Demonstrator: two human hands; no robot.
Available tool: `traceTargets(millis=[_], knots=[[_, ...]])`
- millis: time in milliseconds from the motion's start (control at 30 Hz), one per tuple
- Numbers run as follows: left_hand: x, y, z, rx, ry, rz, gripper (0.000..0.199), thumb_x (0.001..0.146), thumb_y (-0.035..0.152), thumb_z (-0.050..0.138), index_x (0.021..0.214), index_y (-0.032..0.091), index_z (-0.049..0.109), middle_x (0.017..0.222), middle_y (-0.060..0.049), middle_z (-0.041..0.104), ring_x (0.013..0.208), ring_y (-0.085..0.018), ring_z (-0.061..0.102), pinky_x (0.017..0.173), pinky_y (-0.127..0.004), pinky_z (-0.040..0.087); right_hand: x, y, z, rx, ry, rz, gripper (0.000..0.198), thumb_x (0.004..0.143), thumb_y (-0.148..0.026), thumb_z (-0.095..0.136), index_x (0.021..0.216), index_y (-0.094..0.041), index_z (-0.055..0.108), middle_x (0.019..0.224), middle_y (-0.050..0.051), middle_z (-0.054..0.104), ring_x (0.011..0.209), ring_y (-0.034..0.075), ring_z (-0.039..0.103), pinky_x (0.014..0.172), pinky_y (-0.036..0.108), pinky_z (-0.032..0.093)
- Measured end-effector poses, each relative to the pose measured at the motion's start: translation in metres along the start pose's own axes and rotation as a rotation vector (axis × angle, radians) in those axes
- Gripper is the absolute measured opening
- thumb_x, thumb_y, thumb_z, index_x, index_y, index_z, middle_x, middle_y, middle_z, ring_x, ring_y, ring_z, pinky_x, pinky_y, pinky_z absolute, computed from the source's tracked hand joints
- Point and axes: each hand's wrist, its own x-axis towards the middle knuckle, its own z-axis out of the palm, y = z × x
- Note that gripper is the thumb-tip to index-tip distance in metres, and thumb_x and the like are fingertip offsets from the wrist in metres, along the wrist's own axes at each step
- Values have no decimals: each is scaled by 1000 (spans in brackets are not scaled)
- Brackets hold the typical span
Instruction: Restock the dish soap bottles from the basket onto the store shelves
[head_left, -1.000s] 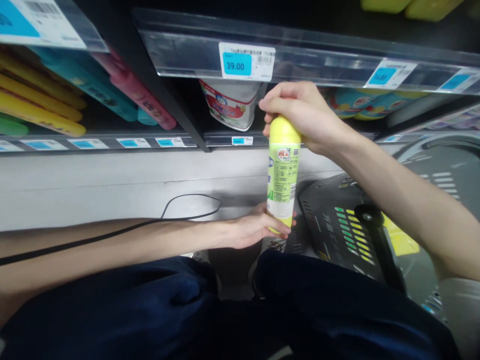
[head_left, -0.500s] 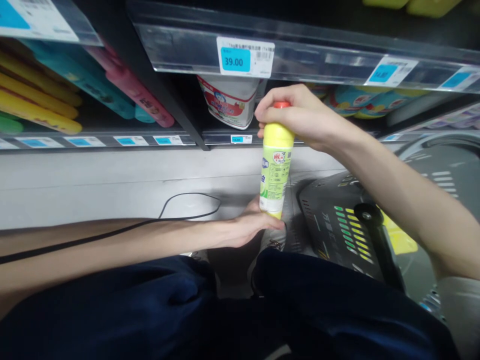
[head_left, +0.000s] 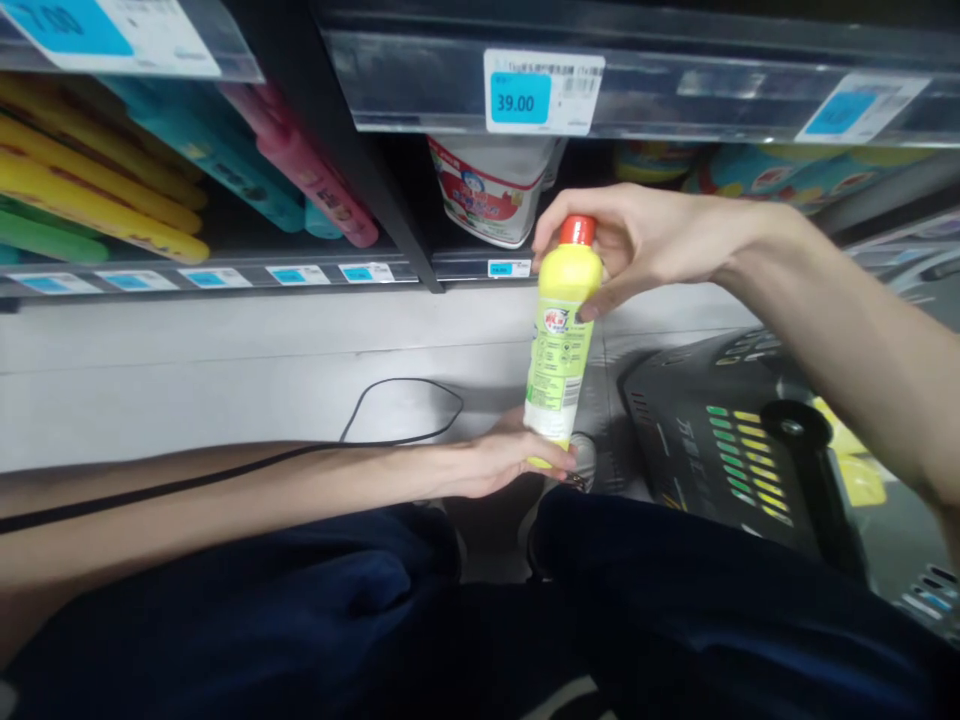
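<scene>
Both of my hands hold a yellow dish-soap bottle (head_left: 559, 350) with a red cap and a green-and-white label, close to upright in front of the shelf. My left hand (head_left: 517, 460) is wrapped round its base. Higher up, my right hand (head_left: 622, 240) curves round the bottle's shoulder and cap, its thumb against the upper label and its other fingers partly hidden behind. Just behind the bottle, a white jug with a red label (head_left: 484, 195) stands on the low shelf. A black cord (head_left: 247, 463) hangs along my left forearm.
To the right on the floor stands a grey shopping basket (head_left: 697, 430) with yellow packages (head_left: 859, 475) inside. Yellow bottles (head_left: 112, 215) and a pink bottle (head_left: 315, 180) fill the left shelf. A shelf edge with a price tag (head_left: 544, 92) juts out above my hands.
My right hand has shifted its grip: the red cap now shows and the thumb has slid down to the label. The bottle has turned slightly and tilted. The whole view has moved a little.
</scene>
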Motion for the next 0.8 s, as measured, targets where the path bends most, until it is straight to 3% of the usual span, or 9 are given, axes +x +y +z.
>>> traceTargets(millis=[333, 467, 633, 800], knots=[[1, -2, -1, -31, 35, -19, 40, 61, 1, 84, 93, 15, 64, 84, -4, 71, 80, -17, 68, 77, -32, 58, 5, 6, 2, -72, 74, 103, 63, 58, -38, 96, 110, -26, 64, 103, 1, 67, 95, 20, 63, 72, 29, 52], [0, -4, -3, -22, 42, -29, 39, 63, 4, 85, 95, 15, 65, 86, -4, 71, 85, -18, 68, 77, -32, 58, 9, 6, 6, -180, 157, 145, 54, 55, -40, 98, 96, -23, 67, 95, 2, 66, 87, 20, 62, 65, 28, 49], [-1, -8, -3, -2, 27, -31, 44, 63, 6, 87, 99, 16, 65, 95, -3, 71, 88, -17, 67, 73, -29, 55, 14, 8, 11, -293, 267, 229, 42, 63, -47, 93, 87, -21, 70, 80, 2, 65, 72, 16, 56, 57, 29, 42], [-3, -9, -2, -9, 23, -11, 47, 63, 5, 86, 103, 17, 63, 97, -2, 70, 85, -15, 66, 65, -25, 50, 14, 7, 10, -453, 247, 290, 39, 71, -52, 86, 88, -20, 72, 76, 3, 66, 66, 16, 55, 58, 31, 40]])
